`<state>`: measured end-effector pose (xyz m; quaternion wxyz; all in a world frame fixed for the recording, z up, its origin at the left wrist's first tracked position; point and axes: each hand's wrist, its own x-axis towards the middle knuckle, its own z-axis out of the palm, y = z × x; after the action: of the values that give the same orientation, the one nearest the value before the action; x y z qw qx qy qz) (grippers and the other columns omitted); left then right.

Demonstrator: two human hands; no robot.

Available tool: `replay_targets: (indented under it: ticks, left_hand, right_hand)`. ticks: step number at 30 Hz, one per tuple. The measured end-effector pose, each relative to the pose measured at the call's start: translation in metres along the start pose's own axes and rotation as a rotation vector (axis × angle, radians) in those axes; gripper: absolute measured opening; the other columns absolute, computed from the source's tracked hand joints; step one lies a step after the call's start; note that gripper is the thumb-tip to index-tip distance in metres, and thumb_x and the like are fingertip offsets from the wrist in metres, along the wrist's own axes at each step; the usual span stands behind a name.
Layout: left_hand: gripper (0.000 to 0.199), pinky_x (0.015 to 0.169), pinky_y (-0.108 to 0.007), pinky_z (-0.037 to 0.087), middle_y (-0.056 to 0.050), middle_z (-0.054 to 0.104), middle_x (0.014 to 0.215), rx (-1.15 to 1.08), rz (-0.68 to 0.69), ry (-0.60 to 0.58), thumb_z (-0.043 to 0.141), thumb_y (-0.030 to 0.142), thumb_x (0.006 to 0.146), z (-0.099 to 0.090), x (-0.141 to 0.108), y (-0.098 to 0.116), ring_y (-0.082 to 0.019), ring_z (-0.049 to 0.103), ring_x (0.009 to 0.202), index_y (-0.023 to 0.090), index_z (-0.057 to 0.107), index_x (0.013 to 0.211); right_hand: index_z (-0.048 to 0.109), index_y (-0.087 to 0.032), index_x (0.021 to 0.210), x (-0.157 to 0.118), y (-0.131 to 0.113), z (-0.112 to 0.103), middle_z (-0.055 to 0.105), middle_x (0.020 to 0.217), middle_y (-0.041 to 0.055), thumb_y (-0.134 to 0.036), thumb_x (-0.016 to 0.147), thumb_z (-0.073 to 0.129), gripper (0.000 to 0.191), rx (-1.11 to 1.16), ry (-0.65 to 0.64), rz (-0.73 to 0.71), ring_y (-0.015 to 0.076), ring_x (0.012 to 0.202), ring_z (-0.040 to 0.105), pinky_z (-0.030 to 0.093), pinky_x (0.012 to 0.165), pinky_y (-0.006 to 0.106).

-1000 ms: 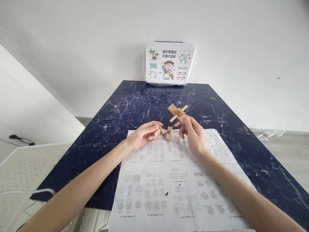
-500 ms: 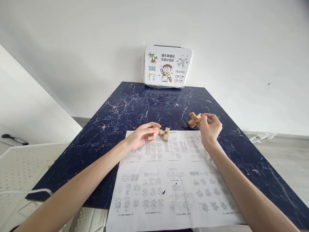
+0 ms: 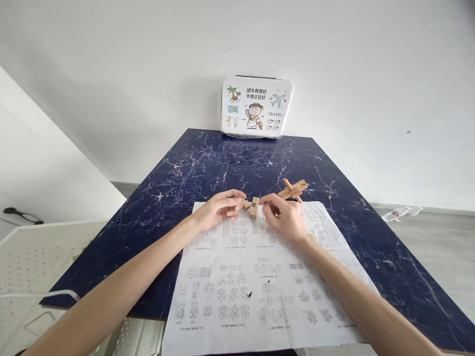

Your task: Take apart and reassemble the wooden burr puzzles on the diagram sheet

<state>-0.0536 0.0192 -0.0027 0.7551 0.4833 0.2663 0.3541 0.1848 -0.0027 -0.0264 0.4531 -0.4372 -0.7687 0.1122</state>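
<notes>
Across the middle of the scene lies a dark blue marbled table (image 3: pixel 166 198), with a white printed sheet (image 3: pixel 218 257) spread over its near side. At the far edge stands a white case (image 3: pixel 256 106) covered in cartoons, its inside hidden from view. The person's right hand (image 3: pixel 286 217) is over the sheet, fingers curled; whether they grip anything cannot be told. On the left, the left hand (image 3: pixel 218 207) pinches a small wooden block (image 3: pixel 246 204) at its fingertips. Just beyond the right hand lies a cross-shaped wooden assembly (image 3: pixel 294 190). Between the hands is a notched block (image 3: pixel 254 208), near the right hand's fingertips.
</notes>
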Motion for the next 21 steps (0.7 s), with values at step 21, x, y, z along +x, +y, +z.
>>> replay_targets:
  ticks: [21]
  left_hand:
    - [0.008,0.059,-0.027,0.034,0.002,0.052,0.071,0.564,0.382,0.551,0.067,0.024,0.094,0.0101,-0.0053,-0.0014,-0.011,0.045,0.061,0.019,0.063,0.091]
  right_hand:
    - [0.07,-0.022,0.094,-0.0054,0.0024,0.0115,0.053,0.057,-0.0046,-0.019,0.096,0.051,0.019,0.024,-0.198,0.012,0.0122,0.049,0.039,0.033,0.055,0.029]
